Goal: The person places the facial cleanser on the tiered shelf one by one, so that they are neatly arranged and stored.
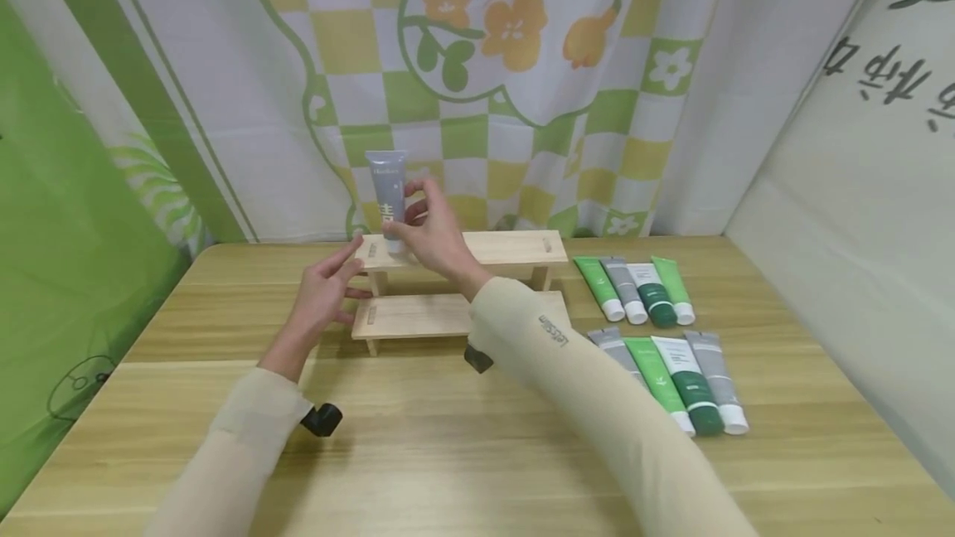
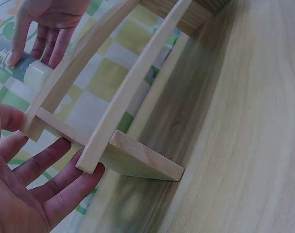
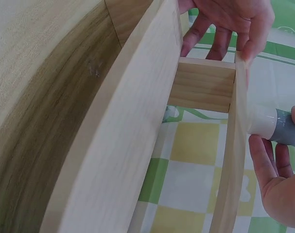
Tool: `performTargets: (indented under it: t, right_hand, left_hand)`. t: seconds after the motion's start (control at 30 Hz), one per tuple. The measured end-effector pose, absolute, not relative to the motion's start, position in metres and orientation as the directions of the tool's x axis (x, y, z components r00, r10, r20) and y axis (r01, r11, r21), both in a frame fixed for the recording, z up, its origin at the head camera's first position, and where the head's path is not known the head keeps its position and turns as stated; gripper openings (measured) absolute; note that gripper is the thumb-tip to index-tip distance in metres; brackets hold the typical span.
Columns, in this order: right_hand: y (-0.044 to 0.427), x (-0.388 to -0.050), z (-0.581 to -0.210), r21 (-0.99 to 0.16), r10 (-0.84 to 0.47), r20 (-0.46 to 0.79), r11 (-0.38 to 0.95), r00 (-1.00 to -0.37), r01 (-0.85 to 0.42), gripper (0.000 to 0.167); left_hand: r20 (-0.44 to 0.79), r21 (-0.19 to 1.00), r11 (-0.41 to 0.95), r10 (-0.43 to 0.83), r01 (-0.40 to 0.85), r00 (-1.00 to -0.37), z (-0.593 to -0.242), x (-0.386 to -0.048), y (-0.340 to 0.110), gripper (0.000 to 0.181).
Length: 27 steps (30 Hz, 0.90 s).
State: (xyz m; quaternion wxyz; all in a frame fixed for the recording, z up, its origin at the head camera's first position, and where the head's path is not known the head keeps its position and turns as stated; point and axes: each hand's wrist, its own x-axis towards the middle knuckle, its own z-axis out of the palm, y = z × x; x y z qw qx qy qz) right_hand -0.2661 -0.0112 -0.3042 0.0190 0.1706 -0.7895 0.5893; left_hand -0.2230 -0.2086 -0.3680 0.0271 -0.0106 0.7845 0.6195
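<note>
Grey-blue and slender, a soft plastic squeeze tube with a white cap point(image 1: 386, 189) stands upright, cap down, at the left end of the pale wooden upper board point(image 1: 515, 248) of a two-step rack, left of the centre of the frame; whether the cap bears fully on the wood is hard to tell. The person's right hand point(image 1: 438, 232) pinches this tube between thumb and fingers from its right side. The left hand point(image 1: 321, 292), fingers spread and fairly straight, touches the rack's left end, and in the left wrist view its fingertips point(image 2: 64, 144) meet the ends of both boards. Below and nearer the viewer lies the pale wooden lower board point(image 1: 418, 316), partly covered by the cream right sleeve point(image 1: 567, 355). At the right of the frame, two rows of four tubes lie on the light wood-grain table point(image 1: 418, 462): a far row in green, grey and white with dark green point(image 1: 634, 292), and a near row in similar colours point(image 1: 686, 379), its leftmost grey tube partly behind the sleeve. A checked, flower-printed curtain point(image 1: 462, 135) fills the upper middle.
</note>
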Motion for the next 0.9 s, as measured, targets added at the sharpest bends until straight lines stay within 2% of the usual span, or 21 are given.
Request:
performTargets:
  t: [0.5, 0.9]
  right_hand:
    - [-0.029, -0.266, -0.316, -0.929, -0.235, 0.246, 0.220, -0.940, -0.298, 0.047]
    - [-0.034, -0.269, -0.316, -0.924, -0.243, 0.257, 0.222, -0.936, -0.311, 0.046]
  left_hand:
    - [-0.006, 0.963, 0.268, -0.087, -0.030, -0.996, -0.378, -0.227, -0.203, 0.048]
    - [0.015, 0.969, 0.247, -0.075, -0.004, -0.997, -0.376, -0.228, -0.203, 0.051]
